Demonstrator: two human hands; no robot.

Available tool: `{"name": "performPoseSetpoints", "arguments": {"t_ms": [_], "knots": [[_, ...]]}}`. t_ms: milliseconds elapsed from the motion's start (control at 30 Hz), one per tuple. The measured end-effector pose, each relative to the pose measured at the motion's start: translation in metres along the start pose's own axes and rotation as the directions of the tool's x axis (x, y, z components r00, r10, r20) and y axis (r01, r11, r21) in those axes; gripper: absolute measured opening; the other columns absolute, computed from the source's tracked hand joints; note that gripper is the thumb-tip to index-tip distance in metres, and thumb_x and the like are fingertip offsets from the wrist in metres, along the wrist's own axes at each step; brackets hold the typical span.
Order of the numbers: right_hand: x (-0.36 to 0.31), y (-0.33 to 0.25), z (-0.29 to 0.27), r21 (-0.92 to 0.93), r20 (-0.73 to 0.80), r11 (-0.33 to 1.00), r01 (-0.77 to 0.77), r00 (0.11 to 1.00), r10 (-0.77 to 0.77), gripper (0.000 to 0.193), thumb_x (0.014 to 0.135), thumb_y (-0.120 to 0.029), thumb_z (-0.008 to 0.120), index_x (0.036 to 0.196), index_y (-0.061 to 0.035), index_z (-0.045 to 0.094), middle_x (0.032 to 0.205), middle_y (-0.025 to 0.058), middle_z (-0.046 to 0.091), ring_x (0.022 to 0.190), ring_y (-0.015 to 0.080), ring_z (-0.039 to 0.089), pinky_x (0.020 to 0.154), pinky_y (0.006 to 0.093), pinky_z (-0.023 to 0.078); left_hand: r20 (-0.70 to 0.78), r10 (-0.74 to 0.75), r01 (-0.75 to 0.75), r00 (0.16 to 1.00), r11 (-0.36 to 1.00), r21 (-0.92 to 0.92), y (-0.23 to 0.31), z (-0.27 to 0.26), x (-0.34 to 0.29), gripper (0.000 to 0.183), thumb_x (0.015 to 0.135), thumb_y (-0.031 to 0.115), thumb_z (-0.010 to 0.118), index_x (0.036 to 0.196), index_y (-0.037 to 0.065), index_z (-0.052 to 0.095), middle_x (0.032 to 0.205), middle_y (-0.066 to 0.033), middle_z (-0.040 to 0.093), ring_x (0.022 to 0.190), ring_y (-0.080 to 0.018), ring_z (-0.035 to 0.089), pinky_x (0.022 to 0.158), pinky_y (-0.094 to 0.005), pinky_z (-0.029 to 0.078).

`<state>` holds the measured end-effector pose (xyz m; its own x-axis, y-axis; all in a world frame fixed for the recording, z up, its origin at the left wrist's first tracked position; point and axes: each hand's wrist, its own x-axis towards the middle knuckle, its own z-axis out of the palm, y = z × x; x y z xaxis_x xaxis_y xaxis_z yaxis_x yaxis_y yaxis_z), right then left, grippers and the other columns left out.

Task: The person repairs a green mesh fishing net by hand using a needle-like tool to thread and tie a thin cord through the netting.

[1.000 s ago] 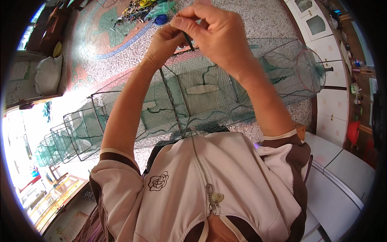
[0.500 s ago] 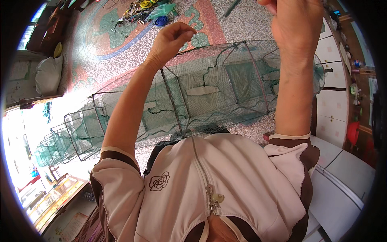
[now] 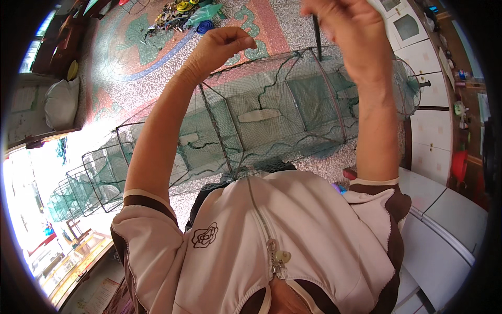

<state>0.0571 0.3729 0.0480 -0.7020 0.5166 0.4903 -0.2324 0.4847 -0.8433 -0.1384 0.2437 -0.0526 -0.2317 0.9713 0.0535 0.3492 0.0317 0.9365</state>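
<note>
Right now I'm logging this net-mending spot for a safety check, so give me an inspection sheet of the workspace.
Surface: patterned terrazzo floor, red, green and speckled grey.
Job's things: long green folding net trap with wire frames, stretched across the floor; a thin dark tool hangs from the right hand.
Clutter: heap of coloured gear at the far end; white sack at left.
Hands: left hand closed, fingers pinched; right hand raised, gripping the tool.
Cables: nothing seen.
Surroundings: white cabinets at right, bright doorway at left.

long green net trap point(image 3: 272, 120) filling the floor ahead, open terrazzo floor point(image 3: 151, 73) beyond it, white cabinets point(image 3: 429, 99) crowding right
</note>
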Motion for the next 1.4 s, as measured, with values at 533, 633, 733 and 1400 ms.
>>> {"name": "performPoseSetpoints", "arguments": {"t_ms": [533, 633, 733, 1400], "knots": [[-0.078, 0.063, 0.047, -0.681, 0.123, 0.715, -0.16, 0.937, 0.327, 0.02, 0.081, -0.025, 0.068, 0.081, -0.0057, 0.068, 0.067, 0.0128, 0.064, 0.062, 0.031, 0.063, 0.056, 0.0378, 0.048, -0.015, -0.285, 0.264, 0.958, 0.903, -0.338, -0.012, 0.009, 0.006, 0.024, 0.092, 0.025, 0.062, 0.1, 0.002, 0.065, 0.094, -0.0043, 0.068, 0.087, -0.0115, 0.065, 0.08, -0.0244, 0.053], [-0.078, 0.069, 0.052, -0.667, 0.09, 0.73, -0.151, 0.956, 0.28, 0.02, 0.082, -0.025, 0.068, 0.081, -0.0053, 0.067, 0.066, 0.0127, 0.063, 0.06, 0.0311, 0.063, 0.055, 0.0377, 0.048, -0.059, -0.352, 0.296, 0.934, 0.856, -0.424, -0.009, 0.015, 0.005, 0.02, 0.09, 0.018, 0.065, 0.097, -0.001, 0.066, 0.086, -0.0053, 0.068, 0.076, -0.0103, 0.065, 0.066, -0.0218, 0.052], [-0.077, 0.063, 0.057, -0.611, 0.038, 0.756, -0.237, 0.944, 0.327, 0.02, 0.082, -0.025, 0.067, 0.077, -0.0053, 0.066, 0.071, 0.016, 0.065, 0.069, 0.0346, 0.064, 0.059, 0.0442, 0.05, 0.036, -0.334, 0.324, 0.942, 0.875, -0.359, -0.014, 0.014, 0.005, 0.019, 0.088, 0.017, 0.067, 0.097, 0.0, 0.066, 0.082, -0.0038, 0.067, 0.072, -0.008, 0.062, 0.062, -0.0202, 0.05], [-0.045, 0.073, 0.066, -0.578, 0.069, 0.808, -0.117, 0.979, 0.191, 0.021, 0.084, -0.023, 0.068, 0.092, -0.0034, 0.065, 0.08, 0.0098, 0.067, 0.073, 0.0233, 0.066, 0.061, 0.0343, 0.05, -0.203, 0.025, -0.1, 0.979, 0.924, -0.368, -0.006, 0.024, -0.002, 0.022, 0.096, 0.024, 0.056, 0.093, 0.004, 0.063, 0.079, 0.0004, 0.06, 0.071, -0.0075, 0.054, 0.066, -0.0233, 0.045]]}}
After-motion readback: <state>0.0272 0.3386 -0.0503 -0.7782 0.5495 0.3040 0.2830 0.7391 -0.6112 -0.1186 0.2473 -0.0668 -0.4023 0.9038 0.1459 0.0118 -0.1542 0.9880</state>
